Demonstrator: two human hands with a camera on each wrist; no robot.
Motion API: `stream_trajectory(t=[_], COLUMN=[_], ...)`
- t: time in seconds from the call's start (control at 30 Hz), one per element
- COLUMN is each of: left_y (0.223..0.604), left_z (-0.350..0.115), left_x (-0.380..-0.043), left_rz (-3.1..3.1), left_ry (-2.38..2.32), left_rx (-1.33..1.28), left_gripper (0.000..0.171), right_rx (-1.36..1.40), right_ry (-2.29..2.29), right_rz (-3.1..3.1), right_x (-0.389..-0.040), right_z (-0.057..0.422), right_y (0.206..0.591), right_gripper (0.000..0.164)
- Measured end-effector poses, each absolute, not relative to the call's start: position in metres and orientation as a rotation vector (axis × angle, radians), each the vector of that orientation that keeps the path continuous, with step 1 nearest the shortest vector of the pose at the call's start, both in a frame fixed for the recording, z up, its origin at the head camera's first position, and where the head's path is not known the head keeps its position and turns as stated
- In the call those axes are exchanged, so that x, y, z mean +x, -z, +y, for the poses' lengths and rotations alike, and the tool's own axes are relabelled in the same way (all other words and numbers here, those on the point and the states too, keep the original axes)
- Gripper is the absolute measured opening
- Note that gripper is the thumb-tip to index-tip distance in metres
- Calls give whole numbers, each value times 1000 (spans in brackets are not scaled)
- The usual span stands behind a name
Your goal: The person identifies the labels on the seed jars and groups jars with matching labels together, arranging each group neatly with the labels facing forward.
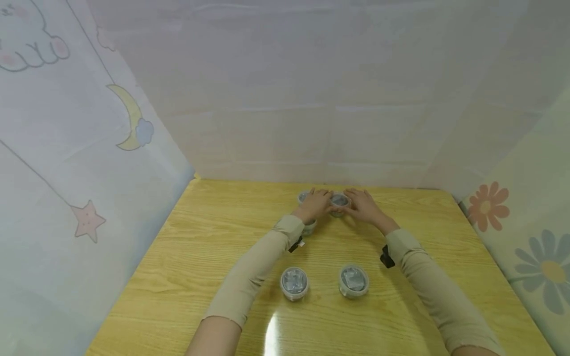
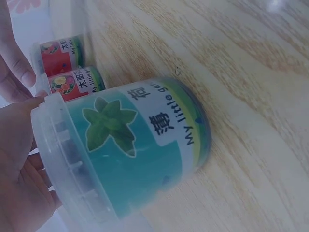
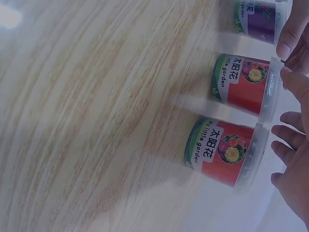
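Note:
In the head view both hands reach to the back of the table, on either side of a clear lidded plastic cup [image 1: 340, 200]. The right wrist view shows a red-labelled cup [image 3: 221, 152] by the fingers of my right hand [image 1: 362, 206]. A second red-labelled cup [image 3: 244, 86] stands beside it, both thumbs at its rim. My left hand [image 1: 315, 205] has loosely bent fingers and passes over the cups at the back left. Closest to the left wrist is a green mint-labelled cup [image 2: 130, 145]. Every cup here stands upright.
A purple-labelled cup [image 3: 257, 19] stands farther along the row. Nearer the front are two more lidded cups, one on the left [image 1: 294, 283] and one on the right [image 1: 354, 281]. Pale printed sheets [image 1: 276, 99] enclose the wooden table [image 1: 200, 237] at back and sides.

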State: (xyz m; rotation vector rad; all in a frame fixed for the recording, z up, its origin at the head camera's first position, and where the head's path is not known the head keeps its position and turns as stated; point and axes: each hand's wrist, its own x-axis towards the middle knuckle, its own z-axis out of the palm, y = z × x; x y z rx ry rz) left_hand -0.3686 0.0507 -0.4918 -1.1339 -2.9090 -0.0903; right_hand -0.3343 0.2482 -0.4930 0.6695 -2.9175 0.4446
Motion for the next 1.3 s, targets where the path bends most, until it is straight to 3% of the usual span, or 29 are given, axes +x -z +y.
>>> stream_trajectory(t=[1.3], left_y=[493], left_z=[29], left_x=[-357], left_rz=[-2816], left_ry=[256], left_rx=[-1193], left_gripper=[60], right_rx=[692], right_ry=[-582], right_rz=[-2786], right_x=[-306], right_z=[250], right_y=[493], right_gripper=[61])
